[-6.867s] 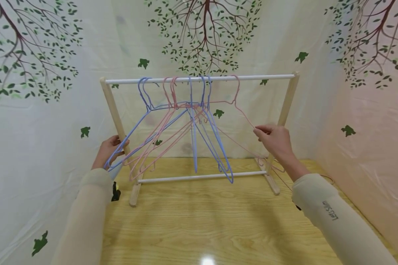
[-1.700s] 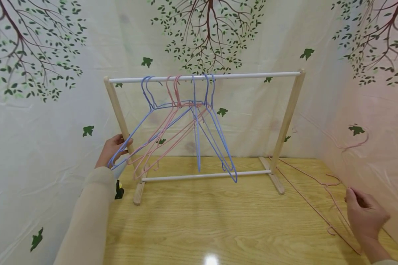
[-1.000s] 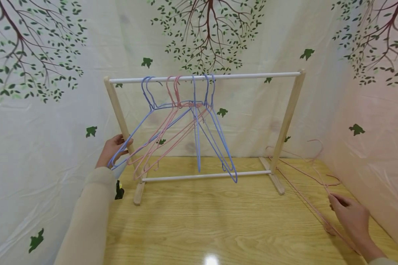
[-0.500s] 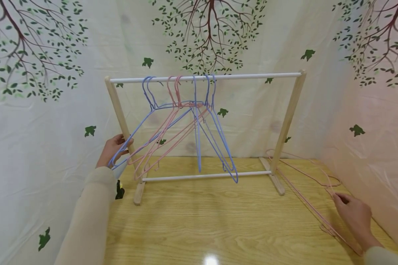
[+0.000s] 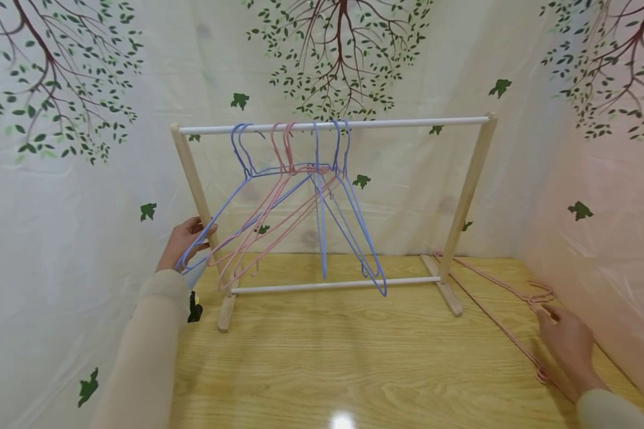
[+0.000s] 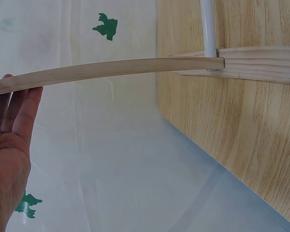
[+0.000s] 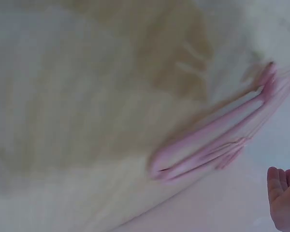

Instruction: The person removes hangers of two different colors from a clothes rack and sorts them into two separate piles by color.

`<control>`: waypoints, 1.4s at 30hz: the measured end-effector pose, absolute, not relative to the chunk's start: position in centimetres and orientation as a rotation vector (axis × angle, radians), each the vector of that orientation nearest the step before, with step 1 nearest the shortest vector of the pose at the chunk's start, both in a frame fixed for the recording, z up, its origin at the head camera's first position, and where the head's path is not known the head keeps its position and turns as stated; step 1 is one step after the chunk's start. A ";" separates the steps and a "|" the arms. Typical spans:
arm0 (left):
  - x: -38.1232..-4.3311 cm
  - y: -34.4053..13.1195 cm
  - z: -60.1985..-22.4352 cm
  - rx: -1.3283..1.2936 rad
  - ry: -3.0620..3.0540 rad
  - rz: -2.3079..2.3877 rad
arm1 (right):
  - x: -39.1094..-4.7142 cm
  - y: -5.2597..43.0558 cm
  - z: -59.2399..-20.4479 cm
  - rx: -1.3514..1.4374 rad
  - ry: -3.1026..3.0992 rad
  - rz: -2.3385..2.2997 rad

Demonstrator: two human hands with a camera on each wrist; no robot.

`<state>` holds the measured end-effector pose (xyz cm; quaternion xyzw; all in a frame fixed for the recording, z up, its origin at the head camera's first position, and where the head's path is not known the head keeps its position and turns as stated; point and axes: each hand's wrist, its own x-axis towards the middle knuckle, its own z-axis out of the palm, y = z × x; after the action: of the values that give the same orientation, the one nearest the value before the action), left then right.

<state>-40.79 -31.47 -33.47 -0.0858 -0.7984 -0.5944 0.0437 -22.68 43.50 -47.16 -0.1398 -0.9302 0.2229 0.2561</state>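
My left hand [image 5: 184,243] holds the left wooden post of a small garment rack [image 5: 333,124]; in the left wrist view its fingers [image 6: 24,113] reach up to the post [image 6: 111,69], partly behind it. Blue hangers [image 5: 362,229] and pink hangers [image 5: 279,208] hang from the white top bar, left of its right half. Low at the right, my right hand [image 5: 566,339] is beside the necks of pink hangers [image 5: 494,325] stacked on the table. In the right wrist view the hand [image 7: 285,203] has extended fingers and appears apart from the blurred pink hangers [image 7: 208,135].
The rack's feet [image 5: 448,298] stand on a wood-grain table [image 5: 322,357]. A white lower bar [image 5: 333,286] joins the posts. Printed plastic sheeting [image 5: 75,196] surrounds the table. A small black object [image 5: 195,307] is by my left sleeve.
A pink hanger has left the rack's right side; my right hand carried it right and lowered it onto the hangers on the table. The left hand stays at the post.
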 end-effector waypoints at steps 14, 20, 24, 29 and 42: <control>-41.1 -31.7 -33.5 -0.244 -2.487 -1.752 | -25.6 36.1 -43.1 -0.290 -2.276 0.786; -41.3 -32.0 -33.5 -0.232 -2.490 -1.749 | -27.2 32.4 -39.4 -0.257 -2.288 0.873; -41.4 -31.9 -33.4 -0.248 -2.495 -1.750 | -28.6 30.4 -36.9 -0.235 -2.251 0.903; -41.6 -32.0 -33.4 -0.260 -2.503 -1.756 | -30.4 27.2 -33.4 -0.177 -2.231 0.972; -39.3 -30.7 -31.2 -0.246 -2.500 -1.786 | -33.6 18.8 -26.9 0.017 -2.348 1.263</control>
<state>-39.27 -30.69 -31.24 -0.0796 -0.8108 -0.5792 0.0296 -33.60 18.76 -26.93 0.0062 -0.8558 0.4603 0.2357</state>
